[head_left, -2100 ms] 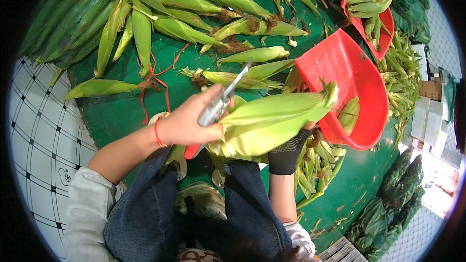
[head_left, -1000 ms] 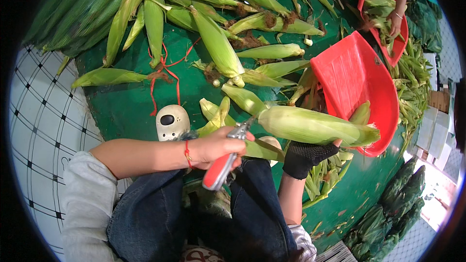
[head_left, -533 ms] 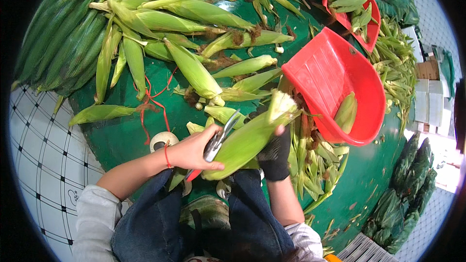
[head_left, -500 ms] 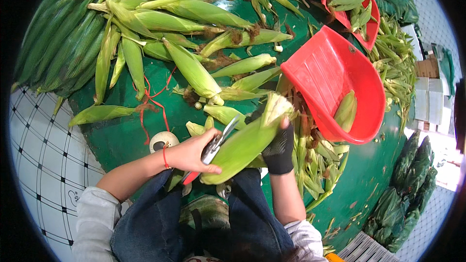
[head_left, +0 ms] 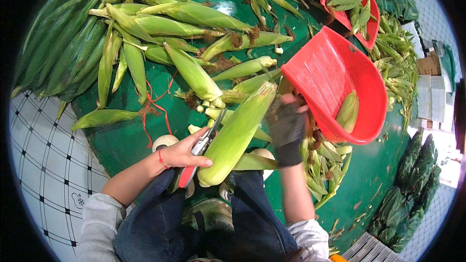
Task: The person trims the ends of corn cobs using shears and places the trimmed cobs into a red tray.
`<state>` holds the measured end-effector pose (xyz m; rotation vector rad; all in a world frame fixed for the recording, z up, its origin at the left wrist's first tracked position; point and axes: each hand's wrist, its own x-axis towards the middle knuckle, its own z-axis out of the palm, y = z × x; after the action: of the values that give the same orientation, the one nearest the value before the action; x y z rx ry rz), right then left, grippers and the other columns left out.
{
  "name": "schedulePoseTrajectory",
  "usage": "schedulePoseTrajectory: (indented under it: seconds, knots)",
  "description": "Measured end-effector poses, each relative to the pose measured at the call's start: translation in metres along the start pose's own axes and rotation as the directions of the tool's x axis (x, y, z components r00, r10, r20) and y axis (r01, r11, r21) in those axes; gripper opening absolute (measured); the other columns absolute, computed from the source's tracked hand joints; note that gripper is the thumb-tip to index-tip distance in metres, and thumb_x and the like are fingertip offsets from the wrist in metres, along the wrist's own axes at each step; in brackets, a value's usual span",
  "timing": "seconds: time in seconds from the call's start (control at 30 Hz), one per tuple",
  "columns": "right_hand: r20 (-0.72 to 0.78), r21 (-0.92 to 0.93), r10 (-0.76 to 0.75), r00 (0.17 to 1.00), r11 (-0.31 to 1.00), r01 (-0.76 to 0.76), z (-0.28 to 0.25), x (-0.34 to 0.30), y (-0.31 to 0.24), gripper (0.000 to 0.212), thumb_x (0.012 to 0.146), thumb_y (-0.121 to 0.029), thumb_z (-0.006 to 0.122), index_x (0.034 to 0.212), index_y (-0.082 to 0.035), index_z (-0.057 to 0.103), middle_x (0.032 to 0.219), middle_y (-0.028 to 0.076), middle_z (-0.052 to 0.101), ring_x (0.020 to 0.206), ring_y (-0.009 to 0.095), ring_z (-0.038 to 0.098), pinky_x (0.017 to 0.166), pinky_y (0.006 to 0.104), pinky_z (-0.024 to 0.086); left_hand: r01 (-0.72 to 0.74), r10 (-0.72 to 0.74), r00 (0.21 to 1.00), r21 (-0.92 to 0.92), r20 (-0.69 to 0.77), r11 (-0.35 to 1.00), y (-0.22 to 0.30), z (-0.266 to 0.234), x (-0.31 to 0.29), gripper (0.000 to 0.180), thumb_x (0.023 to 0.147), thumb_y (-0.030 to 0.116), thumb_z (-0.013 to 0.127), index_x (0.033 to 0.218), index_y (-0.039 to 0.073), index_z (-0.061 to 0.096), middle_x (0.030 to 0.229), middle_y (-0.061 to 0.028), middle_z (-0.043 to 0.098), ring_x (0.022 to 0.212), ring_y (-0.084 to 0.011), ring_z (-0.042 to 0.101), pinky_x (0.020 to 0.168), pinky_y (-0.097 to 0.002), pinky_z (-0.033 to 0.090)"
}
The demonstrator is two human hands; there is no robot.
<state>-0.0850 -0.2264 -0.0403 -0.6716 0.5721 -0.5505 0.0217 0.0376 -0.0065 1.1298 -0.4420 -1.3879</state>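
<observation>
My left hand (head_left: 180,154), bare with a red cord at the wrist, is closed around red-handled pruning shears (head_left: 187,175). Its thumb also presses against the lower part of a green ear of corn (head_left: 238,138), which slants up to the right above my knees. The shears' blades point up along the ear's left side. In a dark glove, my right hand (head_left: 287,126) is just right of the ear's upper end, apart from it. Motion smears its fingers, so I cannot tell what they hold. A husk leaf (head_left: 256,162) stretches between the ear's lower part and the glove.
Unpeeled corn (head_left: 194,17) is heaped ahead on the green surface (head_left: 126,140). A red scoop-shaped basket (head_left: 310,63) with a small ear inside stands right. Stripped husks (head_left: 318,174) lie beneath it. Netted bundles (head_left: 63,43) fill the far left; red string (head_left: 165,111) lies near.
My right hand has left the top of the ear and moved right. The ear stands more upright, its pale upper end less exposed to view. A person's hand at the far edge has gone.
</observation>
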Motion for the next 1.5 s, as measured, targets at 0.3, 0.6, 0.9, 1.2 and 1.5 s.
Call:
schedulePoseTrajectory:
  seconds: [0.3, 0.6, 0.9, 1.2, 1.5]
  knots:
    - [0.286, -0.515, 0.351, 0.892, 0.841, -0.165, 0.041, -0.059, 0.024, 0.068, 0.092, -0.047, 0.048, 0.139, -0.003, 0.028, 0.134, 0.012, 0.041, 0.12, 0.02, 0.042, 0.101, 0.0323, 0.033, -0.029, 0.319, 0.924, 0.795, -0.21, 0.606, 0.032, 0.014, 0.013, 0.08, 0.063, 0.021, 0.077, 0.127, -0.003, 0.036, 0.113, -0.0189, 0.048, 0.105, -0.033, 0.051, 0.092, -0.0369, 0.041]
    - [0.4, -0.877, 0.03, 0.916, 0.304, 0.373, 0.066, -0.042, 0.009, 0.053, 0.077, -0.026, 0.071, 0.118, -0.002, 0.049, 0.105, 0.013, 0.057, 0.095, 0.024, 0.056, 0.083, 0.0349, 0.044, -0.059, 0.573, 0.813, 0.964, -0.104, 0.259, 0.069, 0.01, 0.018, 0.085, 0.058, 0.014, 0.068, 0.131, -0.006, 0.028, 0.104, -0.0204, 0.045, 0.101, -0.038, 0.045, 0.091, -0.0455, 0.035]
    - [0.481, -0.864, -0.035, 0.876, -0.192, 0.466, 0.063, -0.039, -0.007, 0.057, 0.071, -0.043, 0.073, 0.108, -0.003, 0.055, 0.098, 0.017, 0.058, 0.09, 0.036, 0.055, 0.078, 0.043, 0.045, 0.089, 0.566, 0.822, 0.996, -0.063, -0.018, 0.065, -0.012, 0.022, 0.063, 0.07, 0.011, 0.065, 0.127, 0.002, 0.04, 0.08, -0.0112, 0.056, 0.068, -0.0274, 0.062, 0.056, -0.0353, 0.051]
    - [0.403, -0.905, 0.098, 0.91, -0.106, 0.413, 0.031, -0.055, -0.033, 0.056, 0.072, -0.045, 0.071, 0.106, -0.002, 0.057, 0.094, 0.017, 0.059, 0.087, 0.035, 0.058, 0.074, 0.0426, 0.047, 0.285, 0.417, 0.876, 0.958, -0.243, -0.041, 0.034, -0.075, -0.003, 0.063, 0.069, 0.013, 0.065, 0.123, -0.003, 0.037, 0.09, -0.0176, 0.057, 0.075, -0.0331, 0.06, 0.064, -0.0445, 0.05]
    - [0.449, -0.657, 0.289, 0.846, -0.534, 0.531, -0.011, -0.021, -0.049, 0.065, 0.068, -0.049, 0.071, 0.112, -0.002, 0.057, 0.102, 0.02, 0.06, 0.096, 0.038, 0.056, 0.08, 0.0445, 0.046, 0.224, 0.108, 0.966, 0.971, -0.233, 0.089, 0.006, -0.043, -0.019, 0.078, 0.063, 0.017, 0.069, 0.131, 0.001, 0.035, 0.104, -0.0156, 0.051, 0.097, -0.0326, 0.052, 0.083, -0.0468, 0.04]
